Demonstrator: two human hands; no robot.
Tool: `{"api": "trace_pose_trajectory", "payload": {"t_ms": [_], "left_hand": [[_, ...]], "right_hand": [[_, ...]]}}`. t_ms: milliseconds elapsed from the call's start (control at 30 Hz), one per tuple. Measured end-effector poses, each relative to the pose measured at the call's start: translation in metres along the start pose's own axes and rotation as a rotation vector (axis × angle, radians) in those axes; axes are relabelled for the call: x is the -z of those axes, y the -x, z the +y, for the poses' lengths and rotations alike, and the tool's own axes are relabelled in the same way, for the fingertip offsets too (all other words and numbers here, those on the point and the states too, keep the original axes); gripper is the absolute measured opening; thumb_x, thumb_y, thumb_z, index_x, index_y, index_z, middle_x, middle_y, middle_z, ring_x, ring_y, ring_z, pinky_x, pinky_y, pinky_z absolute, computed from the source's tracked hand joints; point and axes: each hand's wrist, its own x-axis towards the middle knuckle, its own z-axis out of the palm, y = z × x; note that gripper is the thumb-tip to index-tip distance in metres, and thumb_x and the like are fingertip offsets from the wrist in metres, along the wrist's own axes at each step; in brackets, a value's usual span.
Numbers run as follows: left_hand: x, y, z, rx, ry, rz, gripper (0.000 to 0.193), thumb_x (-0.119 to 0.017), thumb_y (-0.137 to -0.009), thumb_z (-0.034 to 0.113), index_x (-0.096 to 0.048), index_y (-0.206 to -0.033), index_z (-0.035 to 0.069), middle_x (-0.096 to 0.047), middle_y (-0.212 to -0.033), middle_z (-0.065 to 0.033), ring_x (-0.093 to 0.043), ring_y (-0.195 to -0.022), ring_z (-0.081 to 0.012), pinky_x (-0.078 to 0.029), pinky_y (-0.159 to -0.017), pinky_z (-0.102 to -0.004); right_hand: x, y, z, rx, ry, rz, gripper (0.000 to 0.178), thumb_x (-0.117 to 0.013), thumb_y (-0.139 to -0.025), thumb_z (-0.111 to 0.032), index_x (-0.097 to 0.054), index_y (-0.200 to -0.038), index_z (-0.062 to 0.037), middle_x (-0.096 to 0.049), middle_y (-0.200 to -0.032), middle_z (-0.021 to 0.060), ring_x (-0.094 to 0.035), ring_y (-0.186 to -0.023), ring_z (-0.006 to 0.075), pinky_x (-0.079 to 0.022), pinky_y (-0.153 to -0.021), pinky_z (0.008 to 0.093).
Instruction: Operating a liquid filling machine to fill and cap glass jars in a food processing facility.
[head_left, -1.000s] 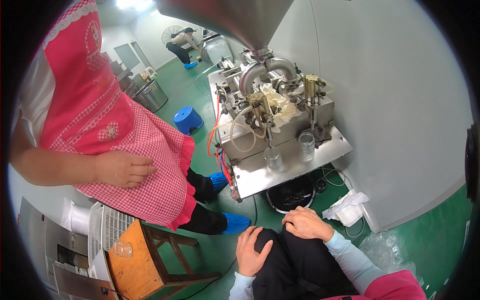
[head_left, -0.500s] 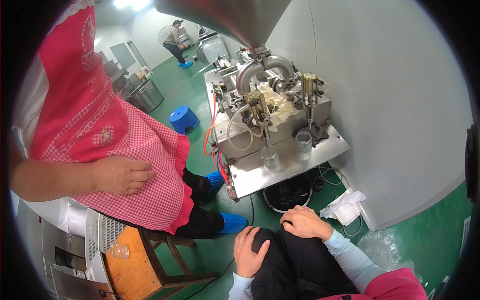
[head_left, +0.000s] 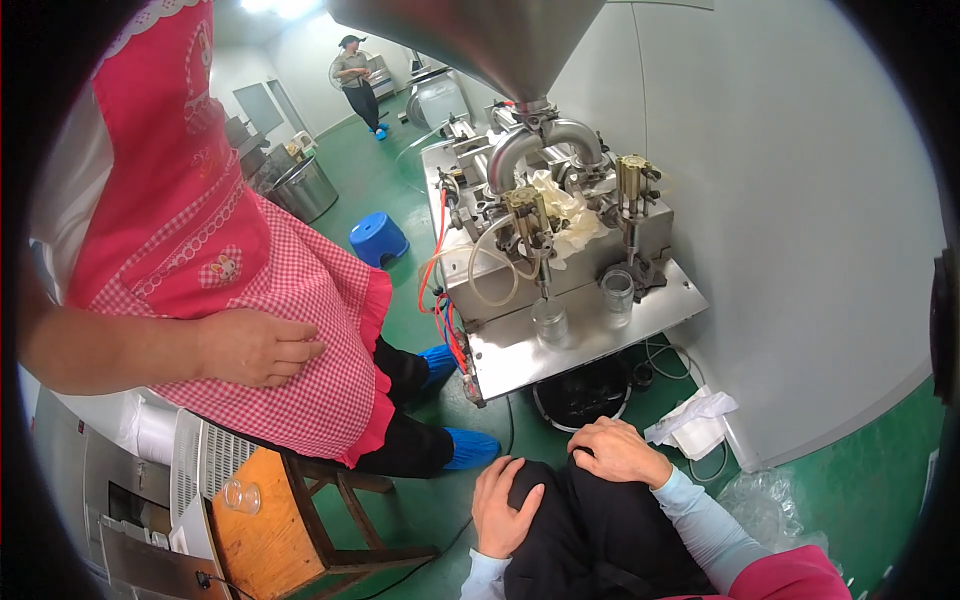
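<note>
My left hand (head_left: 508,508) rests on my left knee, fingers stretched over the dark trousers (head_left: 560,535). On the other knee lies my right hand (head_left: 622,452), its fingers draped over the cloth; neither hand holds anything. In front stands a steel filling machine (head_left: 560,230) under a large hopper (head_left: 480,45). One clear glass jar (head_left: 549,322) stands below the left nozzle, and a second glass jar (head_left: 617,292) is by the right nozzle, both on the steel shelf (head_left: 510,366). Pale crumpled cloth or plastic (head_left: 572,225) lies between the nozzles.
A co-worker in a pink checked apron (head_left: 270,330) stands close at left. A wooden stool (head_left: 265,535) bears a glass jar (head_left: 241,496). Beneath the shelf is a black bucket (head_left: 582,392). A blue step stool (head_left: 378,239) and another person (head_left: 355,80) are farther back.
The view has shifted slightly, so the machine appears a little farther right. The distant person has straightened and turned. My hands stay on my knees, and the jars stay in place.
</note>
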Motion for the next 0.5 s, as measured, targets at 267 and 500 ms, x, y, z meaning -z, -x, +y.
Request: {"api": "trace_pose_trajectory", "payload": {"t_ms": [267, 500], "left_hand": [[-0.0013, 0.0047, -0.0041, -0.011, 0.003, -0.005, 0.044, -0.071, -0.08, 0.032, -0.063, -0.115, 0.006, -0.058, -0.122, -0.0138, -0.053, -0.113, -0.033, -0.042, -0.096, -0.0408], [0.0015, 0.0038, -0.0014, 0.002, -0.014, -0.019, 0.045, -0.07, -0.081, 0.034, -0.062, -0.116, 0.007, -0.057, -0.123, -0.0136, -0.052, -0.114, -0.0333, -0.041, -0.097, -0.0411]], "right_hand": [[-0.0054, 0.0019, 0.0022, 0.031, -0.019, 0.031, 0.029, -0.052, -0.083, -0.026, -0.071, -0.094, -0.0077, -0.068, -0.1, 0.0095, -0.059, -0.094, 0.0328, -0.046, -0.088, 0.0436], [-0.0034, 0.0022, 0.0007, 0.016, -0.02, 0.028, 0.029, -0.052, -0.083, -0.026, -0.071, -0.094, -0.008, -0.068, -0.1, 0.0099, -0.06, -0.094, 0.0332, -0.046, -0.088, 0.0437]]}}
